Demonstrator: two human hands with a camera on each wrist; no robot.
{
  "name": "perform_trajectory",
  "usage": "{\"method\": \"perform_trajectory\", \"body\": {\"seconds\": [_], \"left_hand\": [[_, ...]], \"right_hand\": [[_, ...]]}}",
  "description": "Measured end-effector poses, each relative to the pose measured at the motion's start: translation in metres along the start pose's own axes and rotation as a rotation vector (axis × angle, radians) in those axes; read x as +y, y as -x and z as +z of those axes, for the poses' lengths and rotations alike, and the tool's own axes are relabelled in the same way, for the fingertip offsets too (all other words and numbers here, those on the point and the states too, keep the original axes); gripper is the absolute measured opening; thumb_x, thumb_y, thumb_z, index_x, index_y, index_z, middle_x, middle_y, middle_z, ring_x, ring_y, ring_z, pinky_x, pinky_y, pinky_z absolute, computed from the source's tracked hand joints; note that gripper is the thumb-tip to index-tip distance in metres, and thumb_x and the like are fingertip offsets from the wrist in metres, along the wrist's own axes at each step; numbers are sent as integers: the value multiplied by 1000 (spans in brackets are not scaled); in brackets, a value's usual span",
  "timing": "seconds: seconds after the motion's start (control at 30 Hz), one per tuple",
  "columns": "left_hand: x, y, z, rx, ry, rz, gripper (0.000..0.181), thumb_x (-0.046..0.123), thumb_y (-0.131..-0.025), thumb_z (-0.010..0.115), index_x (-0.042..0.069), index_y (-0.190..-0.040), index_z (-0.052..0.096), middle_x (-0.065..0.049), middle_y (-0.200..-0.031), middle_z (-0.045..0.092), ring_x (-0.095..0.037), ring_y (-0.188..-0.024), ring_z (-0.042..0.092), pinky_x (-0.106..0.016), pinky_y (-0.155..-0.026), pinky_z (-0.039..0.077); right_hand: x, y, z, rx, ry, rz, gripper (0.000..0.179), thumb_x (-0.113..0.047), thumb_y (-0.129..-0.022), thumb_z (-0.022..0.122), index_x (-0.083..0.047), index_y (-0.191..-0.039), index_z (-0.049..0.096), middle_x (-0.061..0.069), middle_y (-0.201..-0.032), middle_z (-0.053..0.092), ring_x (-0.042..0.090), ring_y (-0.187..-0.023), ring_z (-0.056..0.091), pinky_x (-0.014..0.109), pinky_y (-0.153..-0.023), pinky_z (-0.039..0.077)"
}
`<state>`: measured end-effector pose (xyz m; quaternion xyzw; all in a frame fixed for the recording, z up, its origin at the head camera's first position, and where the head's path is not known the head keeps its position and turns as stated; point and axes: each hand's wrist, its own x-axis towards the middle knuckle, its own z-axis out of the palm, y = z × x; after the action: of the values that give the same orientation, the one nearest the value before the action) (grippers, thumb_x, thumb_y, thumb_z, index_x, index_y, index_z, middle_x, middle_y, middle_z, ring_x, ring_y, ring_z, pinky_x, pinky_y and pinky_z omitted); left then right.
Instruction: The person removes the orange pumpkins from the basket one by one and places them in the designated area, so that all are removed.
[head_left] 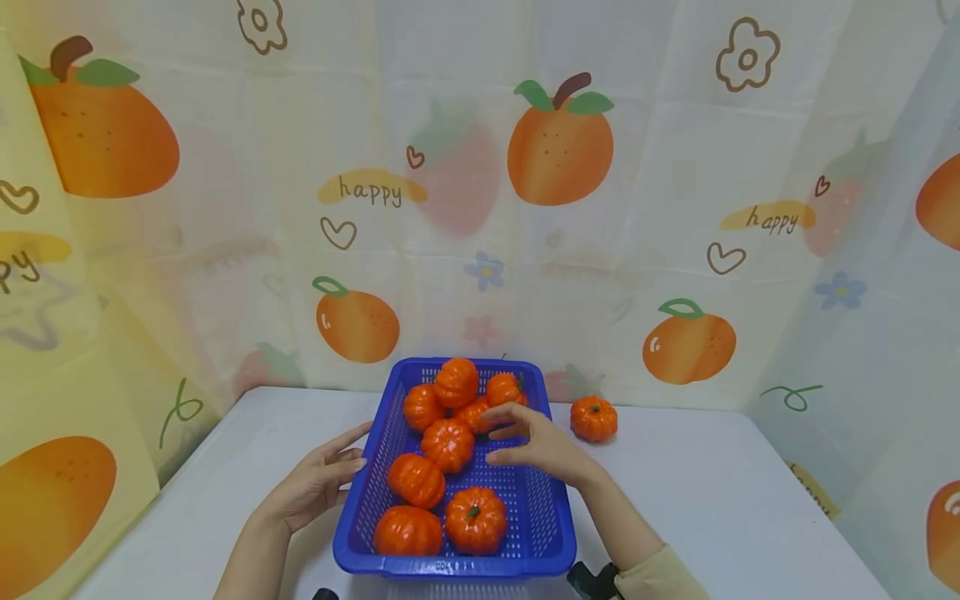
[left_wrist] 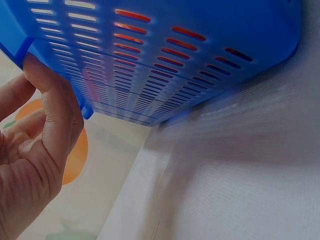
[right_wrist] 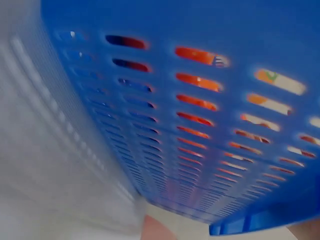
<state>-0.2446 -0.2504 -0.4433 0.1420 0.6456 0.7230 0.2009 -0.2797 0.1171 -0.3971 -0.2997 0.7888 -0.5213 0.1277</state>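
A blue slotted plastic basket [head_left: 450, 567] stands on the white table, holding several orange toy pumpkins, among them one at the front right [head_left: 476, 521] and one in the middle [head_left: 447, 445]. My left hand [head_left: 315, 483] is at the basket's left side, its fingertips touching the rim; in the left wrist view that hand [left_wrist: 45, 120] meets the blue edge with loosely bent fingers. Over the basket's right side reaches my right hand [head_left: 542, 443], thumb and fingers spread apart, nothing held between them. Its fingertips are close to the pumpkins at the back.
One more orange pumpkin [head_left: 594, 418] sits on the table [head_left: 697, 500] to the right of the basket. A fruit-printed curtain [head_left: 465, 275] hangs behind the table. In the right wrist view the basket's slotted wall [right_wrist: 165, 115] fills much of the picture.
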Motion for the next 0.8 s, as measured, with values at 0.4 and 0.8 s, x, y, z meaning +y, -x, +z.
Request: {"method": "perform_trajectory", "body": {"seconds": [0.4,0.8], "left_hand": [[-1,0,0,9,-2,-10,71,13,-103,45,5,-159,2,7,-109,63,-6,-99,68,-29,-89,59],[-1,0,0,9,-8,-12,70,14,-103,45,6,-159,2,6,-112,64,-7,-100,69,-30,-89,59]], "right_hand": [[3,-10,7,-275,-93,83,62,-12,-83,74,-6,-140,50,22,-144,51,48,-133,48,42,-97,56],[1,-14,23,-482,88,136,65,-8,-72,79,-13,-134,58,12,-140,58,25,-127,55,34,-105,48]]}}
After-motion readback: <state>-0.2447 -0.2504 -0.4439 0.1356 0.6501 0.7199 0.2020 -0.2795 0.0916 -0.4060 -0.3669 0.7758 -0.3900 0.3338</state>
